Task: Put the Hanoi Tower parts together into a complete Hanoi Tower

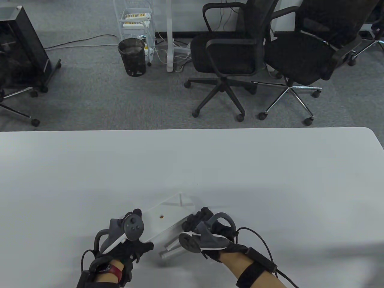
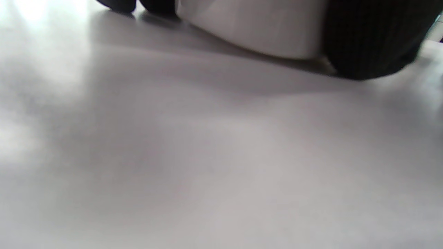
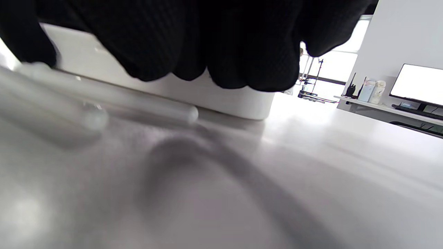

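Note:
The white Hanoi Tower base (image 1: pixel 163 220) lies flat on the table near its front edge, with a small brown hole in its top and one thin white peg (image 1: pixel 181 200) standing at its far corner. My left hand (image 1: pixel 135 219) grips the base's left end; the left wrist view shows the base (image 2: pixel 256 27) between black fingertips (image 2: pixel 367 38). My right hand (image 1: pixel 195 221) holds the base's right end, with its fingers (image 3: pixel 207 38) draped over the base's edge (image 3: pixel 228 97). Two loose white pegs (image 1: pixel 171 250) lie on the table just in front of the base, and show blurred in the right wrist view (image 3: pixel 138 103).
The white table (image 1: pixel 270 180) stretches far and to both sides. Beyond its far edge stand two black office chairs (image 1: pixel 228 51), a black waste bin (image 1: pixel 132 57) and a white wire cart (image 1: pixel 136 21) on grey carpet.

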